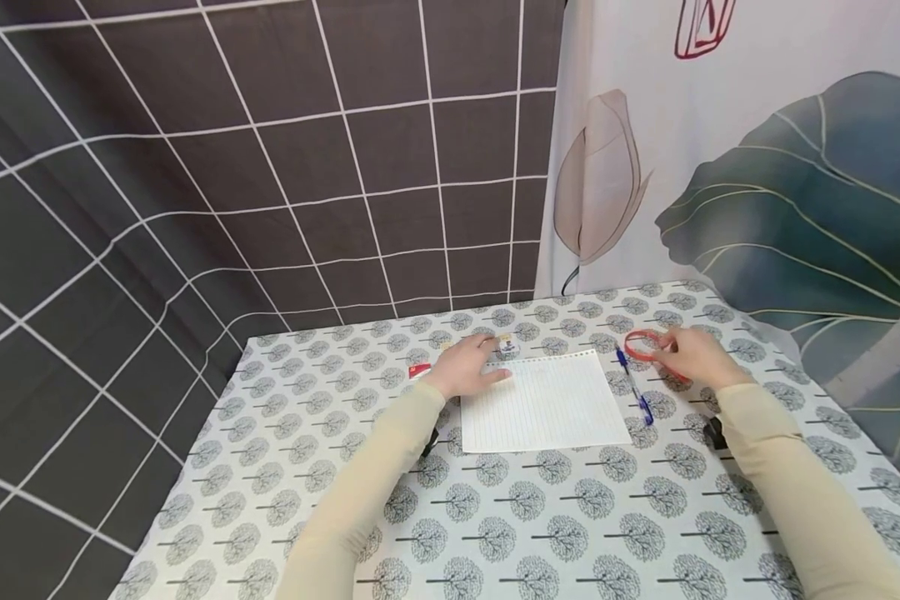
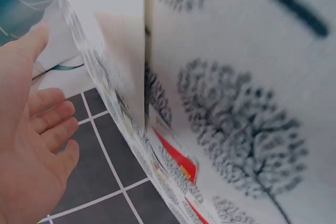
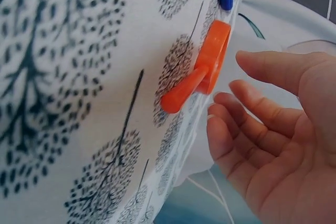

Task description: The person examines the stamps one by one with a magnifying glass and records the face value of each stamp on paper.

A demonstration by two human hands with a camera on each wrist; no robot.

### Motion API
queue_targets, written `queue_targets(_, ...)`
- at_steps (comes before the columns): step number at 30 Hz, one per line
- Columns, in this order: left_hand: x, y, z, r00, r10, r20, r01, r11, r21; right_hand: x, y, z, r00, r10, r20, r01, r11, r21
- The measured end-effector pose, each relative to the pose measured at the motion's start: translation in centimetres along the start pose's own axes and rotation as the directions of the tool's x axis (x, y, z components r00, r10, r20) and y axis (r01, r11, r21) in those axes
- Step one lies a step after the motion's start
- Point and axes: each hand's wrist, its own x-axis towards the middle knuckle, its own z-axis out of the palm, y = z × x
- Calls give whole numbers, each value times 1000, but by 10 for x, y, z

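Note:
A lined white sheet of paper [image 1: 543, 408] with holes along its far edge lies on the table. Over its far left corner my left hand [image 1: 467, 365] hovers; in the left wrist view the fingers are loosely spread and hold nothing. To the right of the sheet is an orange-red magnifying glass [image 3: 212, 59], its ring toward the sheet and its handle pointing right. Beside it is my right hand [image 3: 278, 124], fingers relaxed, with a gap between them and the ring in the right wrist view. Between sheet and magnifying glass lies a blue pen [image 1: 634, 386].
A small red card [image 1: 418, 370] lies left of the left hand, and a small coloured card [image 1: 507, 343] sits beyond the sheet. The tree-patterned tablecloth [image 1: 525, 542] covers the table. Behind hang a dark grid curtain [image 1: 307, 167] and a leaf-printed curtain [image 1: 817, 192].

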Motion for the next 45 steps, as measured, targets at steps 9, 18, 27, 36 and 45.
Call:
queue_targets(9,11,-5,-4,1000,-9,-5,9,998,63,-6,5,6,997,51,64,-54,997,49)
queue_targets(18,25,-8,12,998,-30,53,25,996,91,-8,5,10,995,83,56,-86,995,44)
queue_targets(27,29,-5,21,993,-74,87,70,996,54,-7,6,10,995,86,54,-88,996,32)
queue_targets(36,27,0,22,995,-72,75,68,996,59,-6,1,6,996,87,16,-88,993,74)
queue_targets(45,24,4,21,995,-69,69,65,996,61,12,-32,-5,996,17,-86,-8,994,106)
